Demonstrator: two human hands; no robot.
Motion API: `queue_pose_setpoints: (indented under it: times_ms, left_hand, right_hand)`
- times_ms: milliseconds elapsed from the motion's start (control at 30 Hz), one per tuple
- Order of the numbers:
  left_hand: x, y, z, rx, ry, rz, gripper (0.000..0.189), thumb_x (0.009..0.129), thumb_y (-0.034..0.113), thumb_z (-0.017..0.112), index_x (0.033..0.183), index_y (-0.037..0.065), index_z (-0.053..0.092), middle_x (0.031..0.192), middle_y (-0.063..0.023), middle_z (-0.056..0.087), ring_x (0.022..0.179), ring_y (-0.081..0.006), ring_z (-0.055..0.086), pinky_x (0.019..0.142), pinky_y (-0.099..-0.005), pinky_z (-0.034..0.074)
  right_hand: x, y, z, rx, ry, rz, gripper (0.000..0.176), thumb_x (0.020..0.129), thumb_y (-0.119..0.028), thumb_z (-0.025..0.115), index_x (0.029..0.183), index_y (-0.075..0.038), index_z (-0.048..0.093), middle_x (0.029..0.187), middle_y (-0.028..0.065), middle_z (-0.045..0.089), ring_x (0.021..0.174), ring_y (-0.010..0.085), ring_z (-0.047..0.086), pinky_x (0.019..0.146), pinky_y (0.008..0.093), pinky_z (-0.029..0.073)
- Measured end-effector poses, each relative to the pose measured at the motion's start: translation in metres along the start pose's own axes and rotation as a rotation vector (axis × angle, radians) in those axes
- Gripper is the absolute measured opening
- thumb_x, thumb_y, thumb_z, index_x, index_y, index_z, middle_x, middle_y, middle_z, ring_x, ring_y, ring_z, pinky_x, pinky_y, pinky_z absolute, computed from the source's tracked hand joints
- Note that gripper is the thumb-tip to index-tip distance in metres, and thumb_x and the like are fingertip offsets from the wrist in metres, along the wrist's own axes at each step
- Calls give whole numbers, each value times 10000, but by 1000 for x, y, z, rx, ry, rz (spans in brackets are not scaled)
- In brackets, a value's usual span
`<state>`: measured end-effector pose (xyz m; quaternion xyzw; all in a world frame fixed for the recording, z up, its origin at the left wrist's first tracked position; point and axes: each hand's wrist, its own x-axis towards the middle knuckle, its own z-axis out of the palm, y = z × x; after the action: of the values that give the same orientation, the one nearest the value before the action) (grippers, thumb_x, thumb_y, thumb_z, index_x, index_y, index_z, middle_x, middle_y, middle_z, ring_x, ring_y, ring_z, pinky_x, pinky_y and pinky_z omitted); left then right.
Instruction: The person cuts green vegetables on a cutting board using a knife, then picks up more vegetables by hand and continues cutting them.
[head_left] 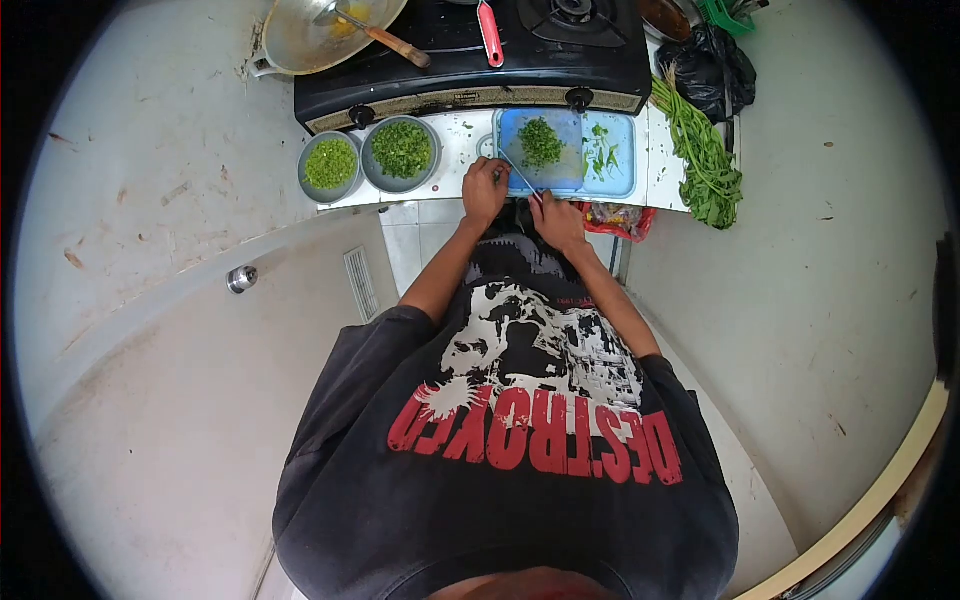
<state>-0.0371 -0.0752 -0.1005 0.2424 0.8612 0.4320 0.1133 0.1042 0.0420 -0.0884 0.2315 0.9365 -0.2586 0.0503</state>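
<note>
A blue cutting board (615, 165) lies on the white counter in front of the stove, with a pile of chopped greens (541, 142) on it and a few loose bits to the right. My right hand (557, 222) holds a knife (518, 172) at the board's near edge, and the thin blade slants up-left across the board. My left hand (485, 188) sits at the board's near left corner with its fingers curled against the blade. I cannot tell whether they grip it.
Two metal bowls of chopped greens (330, 165) (401, 150) stand left of the board. Behind is a black gas stove (470, 85) with a wok and spatula (330, 30) and a red-handled tool (490, 32). Long beans (705, 160) and a black bag (712, 65) lie at the right.
</note>
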Motion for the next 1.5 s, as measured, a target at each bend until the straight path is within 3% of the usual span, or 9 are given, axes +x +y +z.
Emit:
queue_pose_setpoints:
  times_ms: [267, 467, 567, 867, 967, 1067, 1300, 1500]
  left_hand:
    - [2, -6, 3, 22, 2, 44, 82, 831, 54, 686, 896, 36, 733, 865, -151, 664, 818, -353, 659, 751, -447, 524]
    - [1, -1, 5, -45, 8, -58, 97, 842, 64, 687, 926, 39, 730, 867, -152, 664, 818, -351, 655, 763, -440, 521]
    - [-1, -9, 7, 0, 33, 45, 84, 861, 81, 697, 929, 43, 728, 863, -133, 656, 771, -298, 659, 736, -412, 524]
    - [1, -11, 4, 55, 13, 114, 110, 862, 65, 676, 947, 55, 744, 907, -134, 679, 855, -351, 659, 780, -443, 516]
    - [-2, -12, -1, 190, -6, 246, 124, 872, 69, 672, 966, 76, 752, 934, -114, 687, 882, -326, 656, 795, -438, 509]
    - [-5, -10, -4, 243, -21, 261, 131, 877, 73, 668, 972, 88, 757, 944, -98, 690, 898, -309, 651, 805, -431, 501]
    - [-2, -6, -2, 153, -1, 179, 108, 852, 77, 685, 931, 68, 758, 930, -110, 697, 904, -322, 654, 812, -432, 509]
    - [0, -8, -3, 145, -6, 162, 102, 843, 76, 690, 918, 52, 756, 919, -132, 700, 897, -344, 658, 827, -445, 518]
  right_hand:
    - [16, -12, 7, -5, -16, 28, 432, 1035, -390, 497, 944, 14, 621, 693, 267, 672, 669, 457, 693, 624, 545, 572]
    - [2, 9, 14, -13, 25, 56, 437, 1036, -400, 492, 949, 9, 616, 709, 260, 683, 659, 447, 696, 605, 536, 572]
    - [0, 9, 9, 10, 35, 69, 439, 1037, -401, 491, 952, 10, 617, 708, 258, 681, 654, 450, 691, 604, 542, 567]
    - [9, -8, 9, 35, 30, -5, 434, 1031, -395, 509, 936, 14, 619, 686, 262, 671, 647, 454, 689, 597, 544, 567]
    - [14, -12, 5, 19, 6, 12, 435, 1031, -394, 513, 926, 15, 617, 675, 265, 665, 644, 457, 687, 592, 544, 568]
    - [11, -8, 10, -2, 9, 6, 418, 1031, -385, 507, 937, 7, 616, 681, 246, 676, 647, 443, 695, 599, 537, 571]
    - [-4, 7, 3, -7, 2, 68, 409, 1034, -383, 506, 938, 2, 605, 691, 248, 680, 667, 446, 697, 613, 545, 567]
    - [2, 2, 6, 19, -15, -19, 414, 1033, -382, 506, 945, 10, 608, 695, 253, 678, 663, 450, 694, 601, 544, 565]
